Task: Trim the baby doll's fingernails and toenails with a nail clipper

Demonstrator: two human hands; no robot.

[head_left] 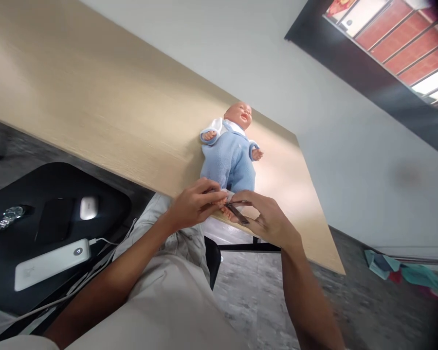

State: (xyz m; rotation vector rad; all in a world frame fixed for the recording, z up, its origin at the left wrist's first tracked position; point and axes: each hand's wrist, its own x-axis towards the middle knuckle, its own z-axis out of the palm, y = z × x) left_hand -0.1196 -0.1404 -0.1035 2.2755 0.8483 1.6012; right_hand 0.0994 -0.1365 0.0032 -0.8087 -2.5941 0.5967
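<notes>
One left hand [193,204] is grasping a blue-suited plastic doll's foot [229,214], right hand [272,214] pinching a slim dark-metal clipper [238,214], probably light, stiff, best held mid-length.

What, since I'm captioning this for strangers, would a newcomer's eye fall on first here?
Likely the doll in blue and white, face up near the end of the pale table. Next, the left hand at its feet and the right hand holding a small dark tool there. Then, at lower left, a silver watch and a white power bank on a black surface.
</notes>
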